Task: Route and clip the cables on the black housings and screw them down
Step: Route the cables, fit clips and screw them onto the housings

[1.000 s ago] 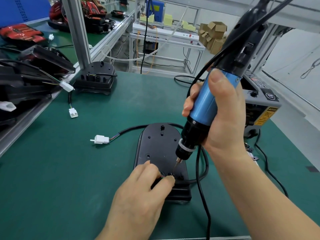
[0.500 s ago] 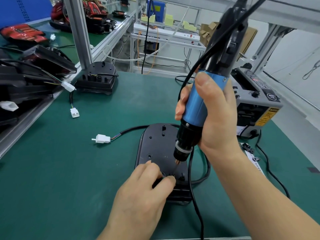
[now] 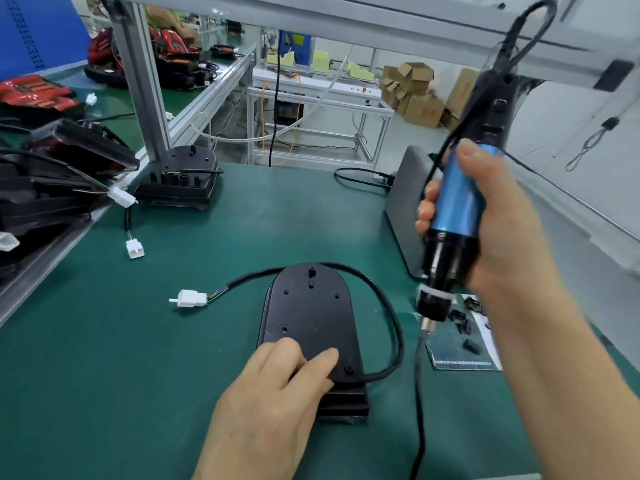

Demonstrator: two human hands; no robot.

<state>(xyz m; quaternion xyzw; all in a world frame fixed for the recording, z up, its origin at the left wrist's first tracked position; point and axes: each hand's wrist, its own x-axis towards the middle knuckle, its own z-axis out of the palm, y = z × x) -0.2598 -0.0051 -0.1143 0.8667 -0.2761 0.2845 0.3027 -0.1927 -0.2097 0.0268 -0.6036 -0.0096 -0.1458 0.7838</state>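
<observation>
Black oval plastic housing (image 3: 311, 317) lies flat on the green worktop (image 3: 138, 375) straight ahead of the person, long axis running away from them, rounded end far, squared end near; a round black cable (image 3: 394, 327) leaves it at the near right corner, bows out to the right, passes round the far end and finishes in a white plug connector (image 3: 189, 298) on the worktop to the left. Left hand (image 3: 273, 400) rests on the housing's near end, knuckles bent, thumb stretched toward the cable's exit; the fingertips are hidden, so whether they pinch something or merely press down cannot be told. Right hand (image 3: 502, 237) is wrapped round the blue-barrelled electric screwdriver (image 3: 457, 202), held nearly upright off to the right; its bit (image 3: 427, 327) hangs above the worktop outside the cable loop, clear of the housing, near some small black clips (image 3: 464, 327) on a printed sheet. The coming move, as I judge it, turns on this: the housing lies left of the bit and a little nearer the person, with a small dark screw point (image 3: 349, 370) at the near right corner just beside the thumb; the tool hand is the closer to that corner, and must cross the cable loop to reach it.
</observation>
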